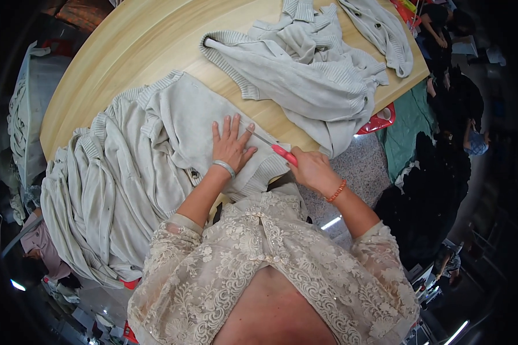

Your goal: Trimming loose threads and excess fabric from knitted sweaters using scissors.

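My left hand point(231, 146) lies flat with fingers spread on a light grey knitted cardigan point(190, 106), pressing it to the table. In my closed right hand point(315, 171) is a pink-handled tool point(283, 154) with a thin metal shaft. Its tip points left over the knit, close to my left fingertips; whether it touches the cloth I cannot tell. A row of overlapping grey cardigans point(115, 190) spreads to the left of my left hand, with ribbed edges and a dark button showing.
More grey knitwear point(305, 77) is heaped on the far right of the rounded wooden table point(138, 43). Beyond its right edge are a red stool point(380, 119), green cloth point(408, 132) and a dark heap of garments point(423, 184). Other people point(443, 31) are at the far right.
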Action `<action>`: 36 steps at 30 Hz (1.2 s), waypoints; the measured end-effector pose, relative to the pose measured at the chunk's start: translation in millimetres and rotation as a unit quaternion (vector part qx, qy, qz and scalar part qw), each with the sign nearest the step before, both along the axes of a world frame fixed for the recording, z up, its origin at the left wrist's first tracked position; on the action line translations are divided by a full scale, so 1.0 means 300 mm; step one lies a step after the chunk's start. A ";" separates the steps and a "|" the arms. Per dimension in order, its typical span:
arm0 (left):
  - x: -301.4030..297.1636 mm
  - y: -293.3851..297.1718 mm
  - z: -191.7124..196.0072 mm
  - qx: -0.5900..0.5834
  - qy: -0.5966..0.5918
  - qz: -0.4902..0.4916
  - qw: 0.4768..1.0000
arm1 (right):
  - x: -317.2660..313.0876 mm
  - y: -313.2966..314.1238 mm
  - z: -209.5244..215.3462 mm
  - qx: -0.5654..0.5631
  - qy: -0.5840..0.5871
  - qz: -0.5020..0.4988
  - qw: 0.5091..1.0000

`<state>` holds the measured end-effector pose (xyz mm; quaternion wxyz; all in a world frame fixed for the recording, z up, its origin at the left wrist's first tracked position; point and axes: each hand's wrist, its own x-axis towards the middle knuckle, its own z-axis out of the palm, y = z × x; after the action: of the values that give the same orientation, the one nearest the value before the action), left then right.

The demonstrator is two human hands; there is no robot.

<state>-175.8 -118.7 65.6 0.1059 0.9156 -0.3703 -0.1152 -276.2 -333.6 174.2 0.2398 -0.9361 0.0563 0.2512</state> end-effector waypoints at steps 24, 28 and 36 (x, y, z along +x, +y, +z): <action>-0.165 -0.128 -0.029 -0.018 0.057 -0.209 0.976 | -0.375 -0.088 0.116 -0.081 0.131 -0.085 0.984; -0.161 -0.128 -0.030 -0.039 0.055 -0.208 0.976 | -0.387 -0.090 0.130 -0.093 0.157 -0.084 0.980; -0.135 -0.124 -0.053 -0.072 0.097 -0.197 0.973 | -0.249 -0.067 0.133 -0.015 0.077 -0.075 0.994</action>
<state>-216.2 -156.0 49.8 0.1824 0.7990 -0.5388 -0.1951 -350.8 -353.6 214.1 0.2388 -0.9107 0.1483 0.3026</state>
